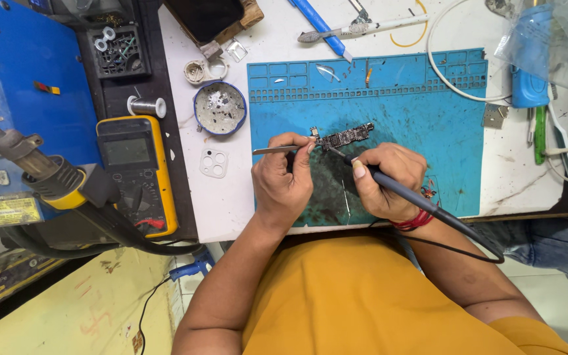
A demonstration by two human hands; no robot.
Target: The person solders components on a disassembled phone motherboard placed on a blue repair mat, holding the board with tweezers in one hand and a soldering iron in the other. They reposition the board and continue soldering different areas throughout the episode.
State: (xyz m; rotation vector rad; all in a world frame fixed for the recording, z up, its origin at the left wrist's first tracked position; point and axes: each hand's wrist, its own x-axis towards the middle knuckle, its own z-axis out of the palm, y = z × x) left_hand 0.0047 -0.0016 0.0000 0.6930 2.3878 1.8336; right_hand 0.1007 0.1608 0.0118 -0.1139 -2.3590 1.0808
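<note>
Head view: two hands at a small circuit board

Centre frame, on the blue silicone work mat (415, 112), lies a narrow dark circuit board (346, 137). Left hand (283, 181) pinches slim metal tweezers (274, 150), fingers closed round them. Right hand (384, 181) grips a dark corded soldering iron (402, 190), tip at the board.

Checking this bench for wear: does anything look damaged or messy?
Yes. The blue mat is stained dark around the circuit board, where the left hand holds tweezers and the right hand a soldering iron.
</note>
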